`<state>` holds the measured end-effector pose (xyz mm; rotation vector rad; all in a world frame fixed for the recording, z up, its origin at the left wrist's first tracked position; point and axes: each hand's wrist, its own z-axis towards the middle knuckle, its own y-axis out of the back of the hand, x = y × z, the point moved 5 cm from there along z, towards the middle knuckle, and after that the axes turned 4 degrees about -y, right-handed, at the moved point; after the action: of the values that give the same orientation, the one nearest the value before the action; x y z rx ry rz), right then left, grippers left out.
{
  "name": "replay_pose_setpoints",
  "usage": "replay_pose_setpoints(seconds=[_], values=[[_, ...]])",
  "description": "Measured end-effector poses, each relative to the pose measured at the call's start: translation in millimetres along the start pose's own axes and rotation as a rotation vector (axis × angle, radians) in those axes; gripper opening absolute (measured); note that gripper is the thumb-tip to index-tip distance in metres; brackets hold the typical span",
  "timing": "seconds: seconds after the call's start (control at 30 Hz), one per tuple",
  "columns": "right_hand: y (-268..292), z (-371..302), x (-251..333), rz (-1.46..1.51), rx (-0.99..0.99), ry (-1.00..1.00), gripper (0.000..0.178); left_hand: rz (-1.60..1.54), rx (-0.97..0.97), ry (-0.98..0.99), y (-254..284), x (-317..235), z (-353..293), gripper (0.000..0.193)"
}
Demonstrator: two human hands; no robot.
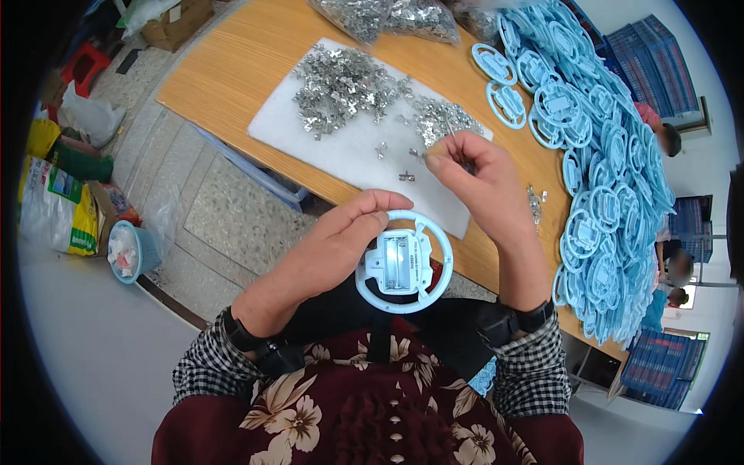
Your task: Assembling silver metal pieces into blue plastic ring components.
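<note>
My left hand (pixel 341 232) grips a light-blue toy steering wheel (pixel 443 260) by its upper left rim, above my lap. The wheel's rectangular battery compartment faces up, with metal springs or contacts inside. My right hand (pixel 480 174) is pinched closed over the right part of a white foam mat (pixel 287 147). A small shiny piece shows at its fingertips, but I cannot tell whether it is held. Close by lie a loose metal contact clip (pixel 406 177) and a smaller heap of clips (pixel 442 120). A larger heap of metal clips (pixel 341 85) covers the mat's far left part.
A big pile of light-blue steering wheels (pixel 604 194) runs down the table's right side. Plastic bags of metal parts (pixel 418 19) stand at the far edge. A blue waste basket (pixel 136 260) and sacks (pixel 58 209) are on the floor at left. Blue crates (pixel 651 66) and people appear at right.
</note>
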<state>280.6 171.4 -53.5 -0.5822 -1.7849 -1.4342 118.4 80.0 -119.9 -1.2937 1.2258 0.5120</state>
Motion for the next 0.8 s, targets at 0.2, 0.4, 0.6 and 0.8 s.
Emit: replay_pose_setpoints(seconds=[0.2, 0.4, 0.6, 0.8], values=[[8.3, -33.9, -29.9, 0.183, 0.028, -0.115, 0.024, 0.118, 0.034, -0.038, -10.3, -1.9, 8.2, 0.032], [12.3, -55.3, -59.9, 0.185, 0.009, -0.18, 0.022, 0.293, -0.011, -0.051, -15.3, 7.7, 11.3, 0.032], [13.2, -62.0, -71.8, 0.043, -0.012, -0.237, 0.022, 0.207, -0.048, -0.019, -21.6, 8.0, 11.5, 0.031], [35.6, -50.8, -75.3, -0.079, -0.153, -0.145, 0.017, 0.048, -0.079, -0.069, -23.4, 2.9, 8.3, 0.029]])
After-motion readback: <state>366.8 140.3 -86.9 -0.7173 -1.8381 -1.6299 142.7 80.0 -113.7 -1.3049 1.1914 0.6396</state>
